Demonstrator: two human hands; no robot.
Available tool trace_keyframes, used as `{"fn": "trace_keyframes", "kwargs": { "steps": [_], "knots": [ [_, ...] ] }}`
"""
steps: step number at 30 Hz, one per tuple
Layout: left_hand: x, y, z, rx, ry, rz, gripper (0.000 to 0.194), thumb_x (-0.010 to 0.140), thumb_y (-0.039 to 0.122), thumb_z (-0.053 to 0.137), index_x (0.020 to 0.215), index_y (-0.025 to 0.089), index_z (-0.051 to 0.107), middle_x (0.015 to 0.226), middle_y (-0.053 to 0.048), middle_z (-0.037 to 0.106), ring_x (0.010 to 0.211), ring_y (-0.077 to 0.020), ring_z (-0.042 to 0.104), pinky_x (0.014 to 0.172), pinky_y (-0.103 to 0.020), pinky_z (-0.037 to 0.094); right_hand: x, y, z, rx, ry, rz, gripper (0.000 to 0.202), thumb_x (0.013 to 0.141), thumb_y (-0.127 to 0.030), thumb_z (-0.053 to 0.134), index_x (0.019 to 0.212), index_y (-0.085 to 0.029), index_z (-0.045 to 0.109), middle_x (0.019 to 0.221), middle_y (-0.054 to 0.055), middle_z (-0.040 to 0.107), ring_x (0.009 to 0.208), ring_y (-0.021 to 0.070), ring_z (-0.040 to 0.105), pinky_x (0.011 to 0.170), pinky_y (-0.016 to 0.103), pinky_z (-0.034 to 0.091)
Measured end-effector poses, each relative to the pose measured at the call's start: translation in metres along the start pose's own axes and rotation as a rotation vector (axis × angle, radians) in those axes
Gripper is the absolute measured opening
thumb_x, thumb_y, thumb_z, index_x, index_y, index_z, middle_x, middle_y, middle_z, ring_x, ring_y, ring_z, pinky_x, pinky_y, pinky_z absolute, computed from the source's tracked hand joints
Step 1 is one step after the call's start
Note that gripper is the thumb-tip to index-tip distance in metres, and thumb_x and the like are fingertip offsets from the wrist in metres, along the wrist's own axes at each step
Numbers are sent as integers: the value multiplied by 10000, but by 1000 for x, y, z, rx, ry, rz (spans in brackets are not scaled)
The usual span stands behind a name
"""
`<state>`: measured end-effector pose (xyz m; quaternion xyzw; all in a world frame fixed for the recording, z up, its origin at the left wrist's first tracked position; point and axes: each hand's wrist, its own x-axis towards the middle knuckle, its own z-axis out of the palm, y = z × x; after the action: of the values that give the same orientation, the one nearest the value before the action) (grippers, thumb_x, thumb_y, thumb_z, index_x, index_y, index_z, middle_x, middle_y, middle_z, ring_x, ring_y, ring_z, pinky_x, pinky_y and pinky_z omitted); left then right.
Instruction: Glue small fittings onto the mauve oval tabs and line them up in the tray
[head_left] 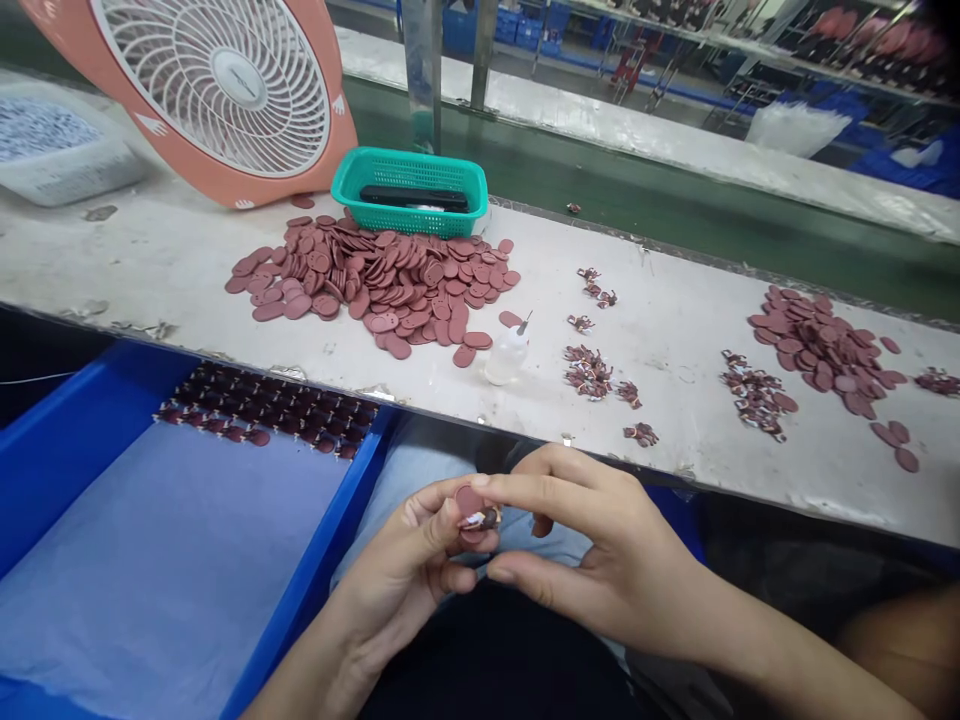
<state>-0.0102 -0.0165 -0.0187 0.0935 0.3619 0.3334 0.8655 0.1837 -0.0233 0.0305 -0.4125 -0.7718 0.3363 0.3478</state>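
Note:
Between the thumb and fingers of my left hand [409,555] is a small brown-and-white figurine [486,519] with a reddish-brown oval disc [469,499] on it. My right hand [600,545] reaches in from the right, its index fingertip at the disc's edge. Its thumb stays apart from the index finger, and nothing shows between them. Beyond my hands, a small clear squeeze bottle [507,355] with a needle tip stands on the bench [675,330]. Similar small figurines [590,372] lie in a cluster to its right.
A big heap of oval discs [405,275] lies before a green basket [472,175] holding a dark tool. An orange fan [345,130] stands behind. Left below is a blue bin [300,590] with rows of figurines [262,405]. More discs [817,340] and figurines [754,398] lie right.

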Motion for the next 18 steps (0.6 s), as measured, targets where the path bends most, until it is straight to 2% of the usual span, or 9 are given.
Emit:
{"fn": "trace_keyframes", "kwargs": {
  "steps": [6, 9, 13, 18],
  "knots": [
    [3, 1, -15, -74, -73, -11, 274, 718, 327, 863, 931, 174, 786, 767, -10, 656, 635, -92, 644, 441, -105, 508, 4, 3, 5, 40, 95, -10, 262, 908, -161, 677, 1166, -202, 696, 890, 23, 656, 741, 99, 604, 626, 189, 528],
    [2, 1, -18, -83, -102, 12, 281, 726, 353, 852, 925, 170, 778, 769, -13, 640, 630, -90, 620, 456, -110, 522, 7, 3, 11, 57, 65, 27, 276, 904, -186, 693, 1179, -204, 698, 887, 28, 660, 739, 106, 606, 593, 185, 520],
    [-2, 3, -18, -75, -78, 22, 346, 713, 367, 861, 982, 168, 775, 790, -33, 671, 613, -92, 611, 445, -123, 531, 12, 3, 18, 97, 36, 59, 274, 887, -169, 707, 1158, -211, 713, 841, 27, 647, 713, 116, 608, 537, 184, 484],
    [-2, 8, -20, -59, -87, 45, 293, 731, 361, 850, 964, 194, 789, 811, -53, 716, 622, -101, 634, 435, -121, 525, 18, 5, 23, 122, 12, 70, 203, 898, -160, 687, 1086, -209, 744, 770, 21, 640, 646, 112, 583, 561, 214, 473]
  ]
}}
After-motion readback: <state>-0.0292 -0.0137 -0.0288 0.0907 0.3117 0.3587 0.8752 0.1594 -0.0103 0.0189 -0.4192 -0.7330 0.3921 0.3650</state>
